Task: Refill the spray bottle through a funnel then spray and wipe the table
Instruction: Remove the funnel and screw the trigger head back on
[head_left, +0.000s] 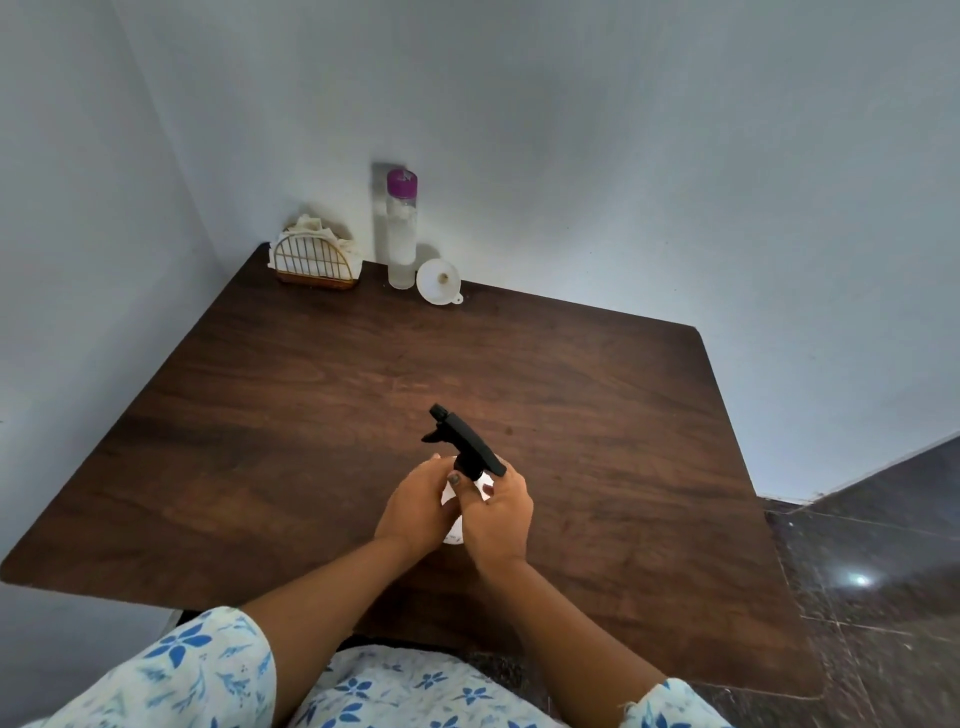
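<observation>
Nearest in, two forearms in floral sleeves (208, 670) reach over the near edge of the worktop (260, 415). The left hand (415, 501) wraps the white body of the spray bottle (464, 447), and the right hand (497, 514) curls in just under the black trigger head. Both are gripping, with the bottle upright at mid-worktop and its nozzle pointing away. This looks like the head-off step before refilling. To do it well, the left hand should hold the body dead steady while the right hand takes the collar, not the trigger, and twists. Then lift the head straight up so nothing catches. Far back by the wall waits the white funnel (439, 280), mouth turned toward us, just beside the clear bottle with the purple cap (401, 228). The wire holder of cloths (317, 260) stands to the left.
</observation>
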